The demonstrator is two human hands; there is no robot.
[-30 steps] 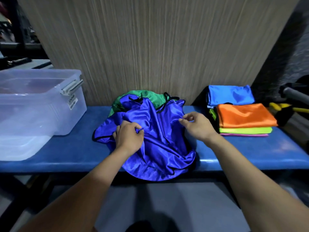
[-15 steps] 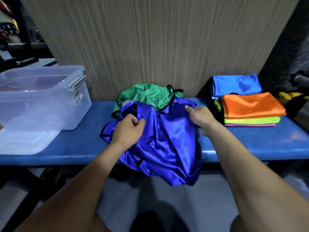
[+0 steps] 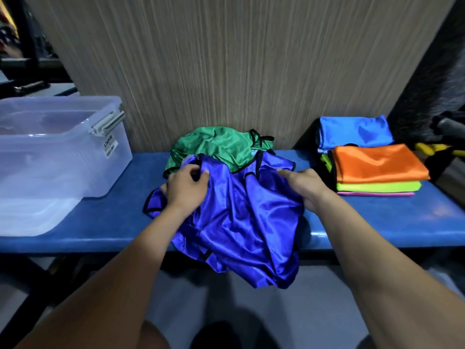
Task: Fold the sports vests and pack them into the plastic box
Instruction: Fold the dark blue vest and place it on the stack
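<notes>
A crumpled royal-blue vest lies on the blue bench, its lower part hanging over the front edge. My left hand grips its upper left part with curled fingers. My right hand holds its upper right shoulder. Behind it lies a crumpled green vest against the wall. At the left stands the clear plastic box, open, with its lid under it. On the right sits a stack of folded vests: orange on top, lime and pink below, light blue behind.
A wood-grain wall panel rises right behind the bench. Black and yellow gear sits at the far right end. Grey floor lies below the bench's front edge.
Both hands have slid up the blue vest toward its shoulders and taken hold there. The vest has been pulled toward me, with more of it hanging over the bench edge.
</notes>
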